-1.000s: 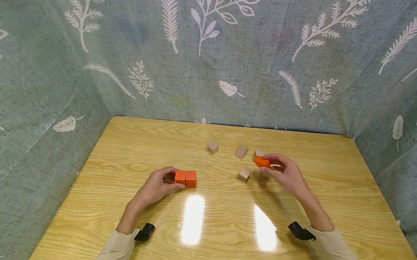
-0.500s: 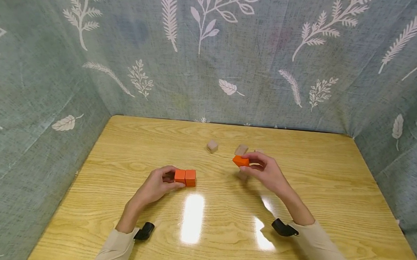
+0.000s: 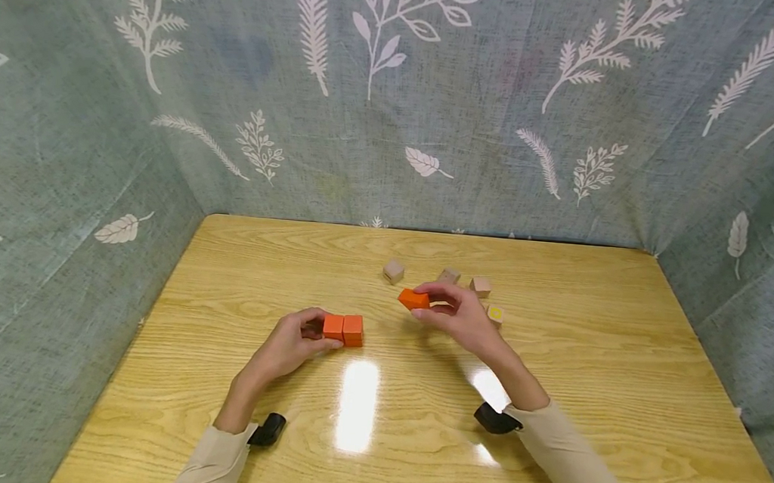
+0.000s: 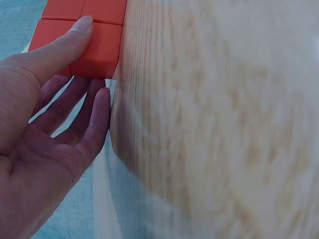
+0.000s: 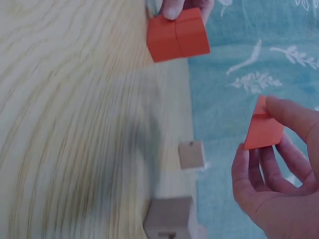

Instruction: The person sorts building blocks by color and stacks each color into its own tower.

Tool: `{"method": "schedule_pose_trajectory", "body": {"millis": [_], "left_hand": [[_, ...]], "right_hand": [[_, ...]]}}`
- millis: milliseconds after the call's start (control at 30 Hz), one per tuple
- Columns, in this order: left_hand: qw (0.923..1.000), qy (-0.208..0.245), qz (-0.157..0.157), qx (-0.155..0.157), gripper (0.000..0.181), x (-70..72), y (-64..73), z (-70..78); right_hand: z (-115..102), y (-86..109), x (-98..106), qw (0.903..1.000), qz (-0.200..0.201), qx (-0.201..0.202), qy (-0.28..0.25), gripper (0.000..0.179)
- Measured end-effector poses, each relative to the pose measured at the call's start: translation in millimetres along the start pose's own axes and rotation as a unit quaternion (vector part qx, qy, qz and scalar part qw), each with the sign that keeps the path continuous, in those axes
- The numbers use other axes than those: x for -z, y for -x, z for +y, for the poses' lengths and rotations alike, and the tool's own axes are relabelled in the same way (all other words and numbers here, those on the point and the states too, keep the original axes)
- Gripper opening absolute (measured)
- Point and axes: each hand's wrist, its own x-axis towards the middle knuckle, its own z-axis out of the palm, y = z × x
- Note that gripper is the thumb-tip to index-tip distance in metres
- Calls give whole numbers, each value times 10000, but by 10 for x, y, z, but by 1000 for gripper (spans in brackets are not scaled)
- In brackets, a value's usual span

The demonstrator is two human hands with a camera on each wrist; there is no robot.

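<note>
On the table stands a compact group of orange-red cubes [image 3: 343,330], two wide and two high in the left wrist view [image 4: 97,42]. My left hand [image 3: 286,347] grips the group from the left, thumb on the near side, fingers behind. My right hand [image 3: 459,317] pinches an orange block with a slanted side [image 3: 413,300] between thumb and fingertips. In the right wrist view this slanted block [image 5: 264,127] is held above the table, apart from the cubes [image 5: 178,37].
Small plain wooden blocks lie farther back: one cube [image 3: 394,272] alone, another piece [image 3: 449,275] partly behind the right hand, and a third [image 3: 480,287]. A block with a yellow mark [image 3: 495,314] sits beside the right wrist. A patterned curtain [image 3: 393,159] borders the wooden table [image 3: 256,261].
My right hand has carried the slanted orange block leftward, from over the wooden blocks toward the cubes. It uncovers the yellow-marked block. My left hand and the cubes stay put.
</note>
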Motion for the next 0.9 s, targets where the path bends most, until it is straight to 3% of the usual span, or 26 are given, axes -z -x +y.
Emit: {"method": "schedule_pose_trajectory", "body": {"millis": [633,900], "left_hand": [[9999,113,-2,81,32,-16,-7,7],[9999,165,-6,-25,32,-9,-13,-5]], "right_hand": [[15,-203,-499,9990,-310,295,119,34],[13,-256,-685,9963,-436,535,506,40]]}}
